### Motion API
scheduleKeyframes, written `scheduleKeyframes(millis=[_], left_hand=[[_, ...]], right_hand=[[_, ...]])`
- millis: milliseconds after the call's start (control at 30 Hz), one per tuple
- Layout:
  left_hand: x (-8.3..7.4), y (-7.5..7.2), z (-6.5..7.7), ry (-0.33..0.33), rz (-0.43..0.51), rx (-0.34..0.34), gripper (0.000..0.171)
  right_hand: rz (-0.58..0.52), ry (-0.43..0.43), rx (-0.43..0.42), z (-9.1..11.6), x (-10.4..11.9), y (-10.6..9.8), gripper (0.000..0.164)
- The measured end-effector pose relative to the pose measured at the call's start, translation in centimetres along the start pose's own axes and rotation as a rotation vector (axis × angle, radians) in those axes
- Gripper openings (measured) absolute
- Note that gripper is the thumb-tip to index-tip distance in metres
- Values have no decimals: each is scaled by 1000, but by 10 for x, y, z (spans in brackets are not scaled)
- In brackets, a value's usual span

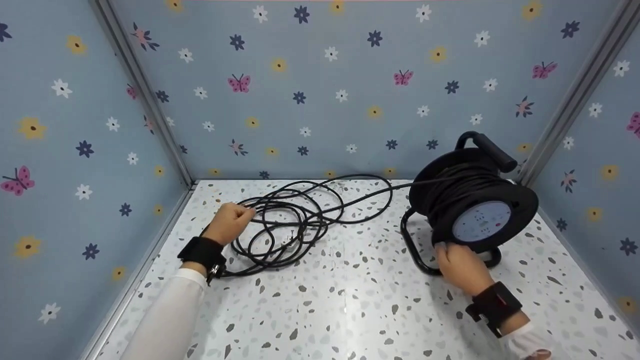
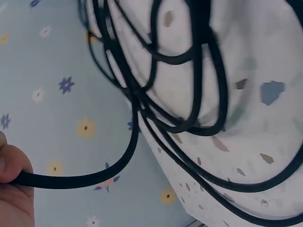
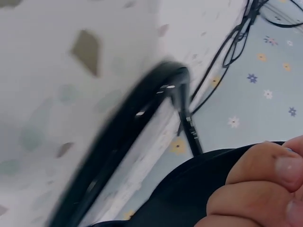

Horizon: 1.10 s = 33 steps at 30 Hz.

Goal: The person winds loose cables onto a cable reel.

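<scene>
A black cable reel (image 1: 522,205) stands tilted at the right, with cable wound on its drum and a pale round socket panel (image 1: 482,221) facing me. My right hand (image 1: 462,267) grips the lower rim of its front flange; in the right wrist view the curled fingers (image 3: 258,165) lie against the black disc. Over at the left, my left hand (image 1: 229,222) holds the black cable (image 2: 71,182) between thumb and fingers, beside a loose heap of coils. One length runs from the heap up to the drum. The cable's plug end cannot be made out.
The reel rests on a black tubular stand (image 1: 412,245) and has a carrying handle (image 1: 495,152) at its top. Beneath everything is a white speckled tabletop (image 1: 340,290). Blue flowered panels (image 1: 320,100) with grey metal edges (image 1: 145,95) enclose the back and both sides.
</scene>
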<state>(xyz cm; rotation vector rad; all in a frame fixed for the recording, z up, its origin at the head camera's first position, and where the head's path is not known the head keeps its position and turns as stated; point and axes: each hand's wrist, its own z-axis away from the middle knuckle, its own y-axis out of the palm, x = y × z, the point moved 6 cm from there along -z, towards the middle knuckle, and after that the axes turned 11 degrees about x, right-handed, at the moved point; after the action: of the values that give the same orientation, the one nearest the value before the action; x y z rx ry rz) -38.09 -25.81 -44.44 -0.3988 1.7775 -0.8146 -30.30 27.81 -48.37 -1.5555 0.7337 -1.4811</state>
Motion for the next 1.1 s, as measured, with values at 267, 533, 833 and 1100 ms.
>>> scheduleKeyframes(millis=[267,533,833,1100], left_hand=[[-3,21,1,28,-135,78,60],[3,29,6,11,-199,145,60],[8,33,9,-5,-206,154,60],[11,32,13,26,-256,155,60]], right_hand=[[-48,-56,-51,1,22,-20,49],[-43,-73,-113,2,35,-50,50],[-44,-99,-190,3,34,-87,51],[-85,-99,-310,9,21,-122,51]])
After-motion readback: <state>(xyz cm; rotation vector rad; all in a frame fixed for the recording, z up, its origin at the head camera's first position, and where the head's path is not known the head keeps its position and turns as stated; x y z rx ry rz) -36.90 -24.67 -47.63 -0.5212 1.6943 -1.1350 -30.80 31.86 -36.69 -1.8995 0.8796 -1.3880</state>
